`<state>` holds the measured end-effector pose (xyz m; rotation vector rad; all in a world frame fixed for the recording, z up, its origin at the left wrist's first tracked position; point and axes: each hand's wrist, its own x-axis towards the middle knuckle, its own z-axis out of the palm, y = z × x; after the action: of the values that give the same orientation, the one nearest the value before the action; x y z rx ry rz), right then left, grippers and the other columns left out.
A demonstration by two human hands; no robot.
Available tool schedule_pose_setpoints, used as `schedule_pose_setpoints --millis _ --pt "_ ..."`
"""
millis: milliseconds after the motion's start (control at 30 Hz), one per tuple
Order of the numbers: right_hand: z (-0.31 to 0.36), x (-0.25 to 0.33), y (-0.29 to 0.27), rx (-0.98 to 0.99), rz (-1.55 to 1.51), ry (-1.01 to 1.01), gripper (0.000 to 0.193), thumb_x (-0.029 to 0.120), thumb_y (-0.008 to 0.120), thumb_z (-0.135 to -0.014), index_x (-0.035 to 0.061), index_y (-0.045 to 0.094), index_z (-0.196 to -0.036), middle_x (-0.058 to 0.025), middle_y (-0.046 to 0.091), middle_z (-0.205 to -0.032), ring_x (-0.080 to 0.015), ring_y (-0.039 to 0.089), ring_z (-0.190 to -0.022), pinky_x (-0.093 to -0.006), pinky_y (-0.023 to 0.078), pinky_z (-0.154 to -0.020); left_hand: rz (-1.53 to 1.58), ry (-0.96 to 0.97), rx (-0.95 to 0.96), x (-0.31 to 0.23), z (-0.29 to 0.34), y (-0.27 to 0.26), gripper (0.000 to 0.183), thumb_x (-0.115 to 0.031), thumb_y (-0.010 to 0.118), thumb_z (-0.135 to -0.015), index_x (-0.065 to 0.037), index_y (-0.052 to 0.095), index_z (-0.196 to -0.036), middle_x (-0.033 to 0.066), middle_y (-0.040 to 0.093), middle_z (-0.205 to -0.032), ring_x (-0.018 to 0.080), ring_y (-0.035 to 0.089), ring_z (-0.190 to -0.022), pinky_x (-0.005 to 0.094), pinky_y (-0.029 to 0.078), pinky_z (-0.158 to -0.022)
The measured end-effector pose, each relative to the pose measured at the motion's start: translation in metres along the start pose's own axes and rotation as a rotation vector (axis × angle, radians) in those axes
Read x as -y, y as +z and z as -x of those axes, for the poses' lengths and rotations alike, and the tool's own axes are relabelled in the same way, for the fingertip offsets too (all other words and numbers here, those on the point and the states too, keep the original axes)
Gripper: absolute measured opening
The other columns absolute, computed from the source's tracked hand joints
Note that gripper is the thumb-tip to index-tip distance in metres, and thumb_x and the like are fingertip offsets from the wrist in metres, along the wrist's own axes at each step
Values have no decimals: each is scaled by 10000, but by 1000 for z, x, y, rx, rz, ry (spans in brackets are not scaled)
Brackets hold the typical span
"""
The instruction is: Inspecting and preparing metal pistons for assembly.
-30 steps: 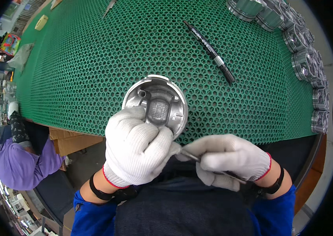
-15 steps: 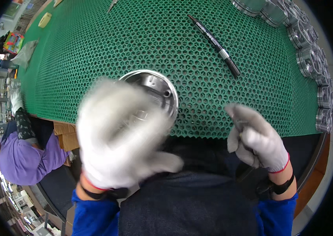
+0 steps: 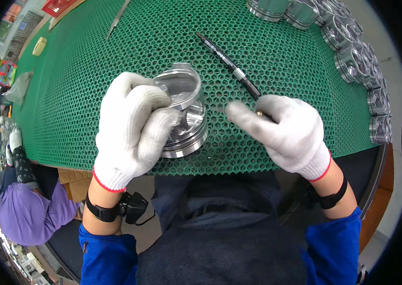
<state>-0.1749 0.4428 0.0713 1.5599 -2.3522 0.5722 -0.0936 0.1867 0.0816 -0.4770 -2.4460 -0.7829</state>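
Observation:
A shiny metal piston [image 3: 186, 142] stands on the green honeycomb mat [image 3: 158, 42], its open skirt side up and its ringed end down. My left hand [image 3: 127, 128], in a white knit glove, is closed around the piston's left side. To the right, my gloved right hand [image 3: 291, 133] is curled above the mat, apart from the piston. A small brass-coloured tip and a dark part show between its fingers; the rest of that object is hidden. Its foremost finger is slightly blurred. Just beyond this hand lies a black marker pen [image 3: 227, 61], slanting across the mat.
Several more pistons [image 3: 353, 61] line the mat's right side and far right corner. At the far left are a thin metal strip [image 3: 118, 19], a yellow block [image 3: 39, 46] and a clear plastic bag [image 3: 19, 88]. A person in purple [image 3: 30, 213] sits left, near a cardboard box [image 3: 78, 184].
My left hand has turned over and the piston now stands ring end down in its grip. My right hand has moved left, closer to the piston and the marker.

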Motion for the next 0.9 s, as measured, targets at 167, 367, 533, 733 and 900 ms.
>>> schedule_pose_setpoints --millis 167,367,533,733,900 --pt "-8 11 3 -16 73 -62 371 114 612 -779 167 682 -1139 -22 520 -674 -169 546 -526 -297 445 -444 -7 -33 8 -10 9 -2 172 -73 740 -703 -39 621 -822 103 579 -790 270 568 -690 389 469 -626" --pt "21 34 4 142 -84 220 406 59 654 -761 142 673 -1158 -50 569 -703 -226 593 -562 -324 503 -498 -176 63 139 -46 32 12 266 -233 760 -750 -77 623 -916 58 529 -790 283 558 -782 421 462 -721" --pt "37 31 15 268 -863 497 436 134 584 -885 137 576 -1322 -61 646 -828 -148 616 -565 -274 536 -515 -254 73 191 -56 45 19 326 -299 761 -735 -73 650 -942 42 526 -819 296 559 -824 435 456 -766" --pt "2 31 -43 992 -1761 884 478 172 579 -915 21 528 -1365 -66 645 -761 -68 540 -535 -210 466 -478 -250 20 281 -61 40 11 369 -258 777 -654 -70 674 -954 42 547 -865 275 575 -836 448 470 -840" --pt "25 39 -26 571 -1545 1114 505 250 516 -933 -66 492 -1327 -55 585 -688 -60 466 -431 -202 384 -369 -227 47 252 -58 46 13 361 -226 748 -660 -60 665 -970 61 566 -874 310 581 -890 468 459 -859"
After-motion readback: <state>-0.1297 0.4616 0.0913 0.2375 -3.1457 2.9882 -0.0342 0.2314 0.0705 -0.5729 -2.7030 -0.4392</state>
